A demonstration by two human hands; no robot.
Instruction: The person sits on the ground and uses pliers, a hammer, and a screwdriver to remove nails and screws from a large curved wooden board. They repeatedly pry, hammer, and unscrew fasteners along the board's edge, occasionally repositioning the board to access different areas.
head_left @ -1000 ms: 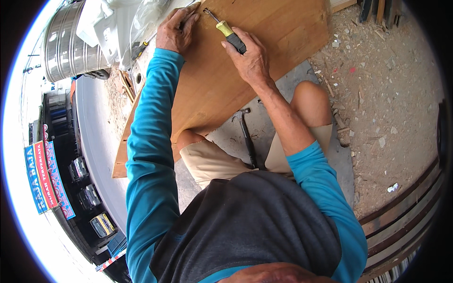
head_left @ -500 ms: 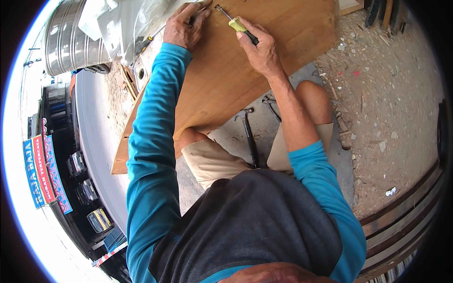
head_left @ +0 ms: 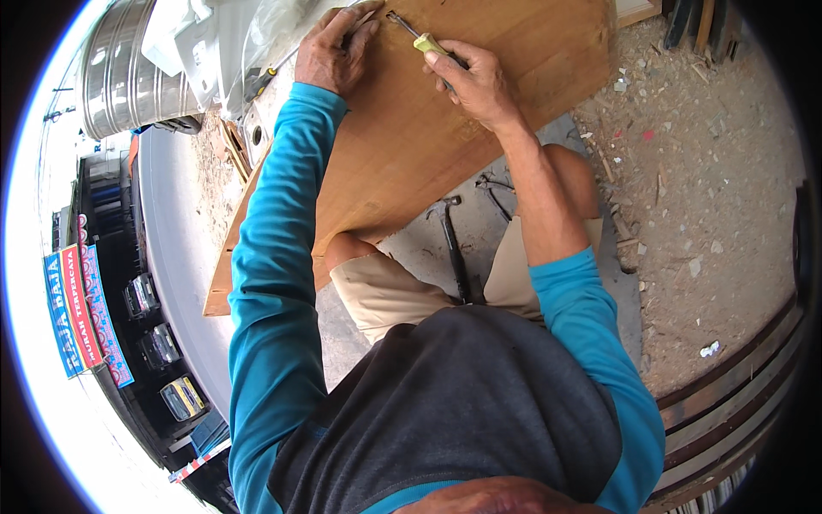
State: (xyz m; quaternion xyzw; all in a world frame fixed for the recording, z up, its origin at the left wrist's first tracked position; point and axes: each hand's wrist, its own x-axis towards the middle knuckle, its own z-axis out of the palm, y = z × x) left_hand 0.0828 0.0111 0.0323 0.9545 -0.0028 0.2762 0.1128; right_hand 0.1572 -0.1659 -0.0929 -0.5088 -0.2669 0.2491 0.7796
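My right hand (head_left: 481, 84) is closed round the yellow-green and black handle of a screwdriver (head_left: 425, 42). Its metal tip meets a small dark hole (head_left: 390, 14) in a brown wooden panel (head_left: 428, 128), which slants across my knees. My left hand (head_left: 332, 53) lies on the panel's far left part, close to the hole, with fingers stretched forward and slightly bent; the fingertips are partly hidden at the picture's top. Just left of that hand lies a second tool with a black and yellow handle (head_left: 259, 83) and a thin metal shaft.
A claw hammer (head_left: 451, 240) and dark pliers-like tool (head_left: 493, 195) lie on the grey mat (head_left: 428, 227) between my legs. A shiny metal drum (head_left: 128, 73) and plastic sheeting (head_left: 235, 51) are at far left. Wood scraps litter the ground (head_left: 693, 206); a slatted bench (head_left: 728, 398) stands right.
My right hand has shifted slightly right and its fingers have changed their grip on the screwdriver handle. The tip stays by the hole. My left hand has barely moved.
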